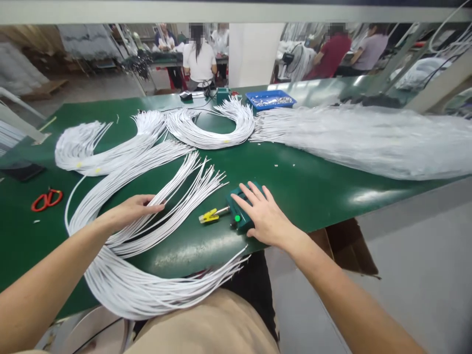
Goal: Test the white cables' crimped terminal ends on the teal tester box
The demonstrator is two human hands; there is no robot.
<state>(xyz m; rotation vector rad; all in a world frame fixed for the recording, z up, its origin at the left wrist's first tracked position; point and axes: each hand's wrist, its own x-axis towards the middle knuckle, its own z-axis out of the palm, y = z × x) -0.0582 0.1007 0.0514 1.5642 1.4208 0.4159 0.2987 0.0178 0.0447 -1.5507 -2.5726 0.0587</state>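
My left hand (pixel 138 210) is closed around part of a bundle of thin white wires (pixel 162 238), whose ends fan out to the right. Spread fingers of my right hand (pixel 260 209) rest on top of a small dark green box (pixel 239 222), covering much of it. A lit green spot shows on the box's near side. From its left side a metal rod sticks out, with a yellow clip (pixel 209 216) at the tip. More white wires (pixel 147 290) curve over the table's front edge, close to my body.
On the green table (pixel 324 209) lie tied bundles of white wire (pixel 214 140), a long plastic-covered bundle (pixel 368 140), a blue tray (pixel 271 98) of small metal parts and orange-handled scissors (pixel 47 200). A cardboard box (pixel 344 246) stands below the edge. Several people work beyond.
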